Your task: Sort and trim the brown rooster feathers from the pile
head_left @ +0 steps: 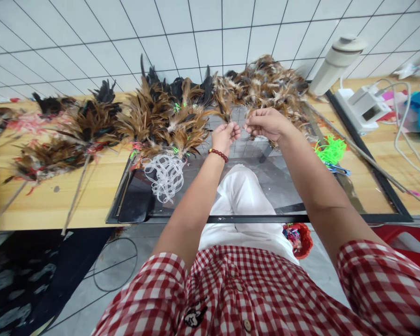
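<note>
Up from left hand (225,138), brown feathers (226,105)

From your head, your one camera looks forward and down, near your hands (224,135), across the worktop (98,198) to the wall (206,44).

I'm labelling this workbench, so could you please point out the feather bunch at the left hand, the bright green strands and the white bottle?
Feather bunch (225,109), head view: brown feathers.
Green strands (331,148), head view: pile's middle.
White bottle (332,69), head view: main body.
</note>
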`<state>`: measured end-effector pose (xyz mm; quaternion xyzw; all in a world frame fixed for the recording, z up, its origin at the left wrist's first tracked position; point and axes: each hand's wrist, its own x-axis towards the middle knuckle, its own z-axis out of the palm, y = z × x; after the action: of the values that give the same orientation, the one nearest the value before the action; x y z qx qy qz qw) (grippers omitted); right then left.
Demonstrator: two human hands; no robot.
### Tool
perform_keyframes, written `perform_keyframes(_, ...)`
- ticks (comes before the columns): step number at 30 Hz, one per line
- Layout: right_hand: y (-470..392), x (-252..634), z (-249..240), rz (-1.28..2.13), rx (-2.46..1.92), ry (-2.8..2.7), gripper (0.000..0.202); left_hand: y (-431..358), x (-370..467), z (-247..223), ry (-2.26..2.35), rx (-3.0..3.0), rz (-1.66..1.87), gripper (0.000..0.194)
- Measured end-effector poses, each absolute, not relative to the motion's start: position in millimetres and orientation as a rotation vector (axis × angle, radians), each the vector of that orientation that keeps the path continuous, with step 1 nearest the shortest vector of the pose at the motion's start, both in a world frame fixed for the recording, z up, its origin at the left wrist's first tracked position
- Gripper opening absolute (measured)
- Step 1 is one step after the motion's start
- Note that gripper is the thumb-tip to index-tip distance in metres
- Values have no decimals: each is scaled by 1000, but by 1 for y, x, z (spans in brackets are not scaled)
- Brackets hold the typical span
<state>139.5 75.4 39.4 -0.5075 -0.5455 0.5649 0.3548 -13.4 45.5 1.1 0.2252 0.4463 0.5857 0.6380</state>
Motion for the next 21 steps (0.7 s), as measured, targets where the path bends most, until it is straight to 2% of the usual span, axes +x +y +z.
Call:
perform_keyframes(9, 79, 131, 24, 1263, -1198, -1437, 32, 39, -12, 4, 971, 564, 1196, 16)
perform_keyframes(21, 79, 133, 21, 1107, -1193, -1632, 29, 39, -13, 2, 944, 668, 1104, 23)
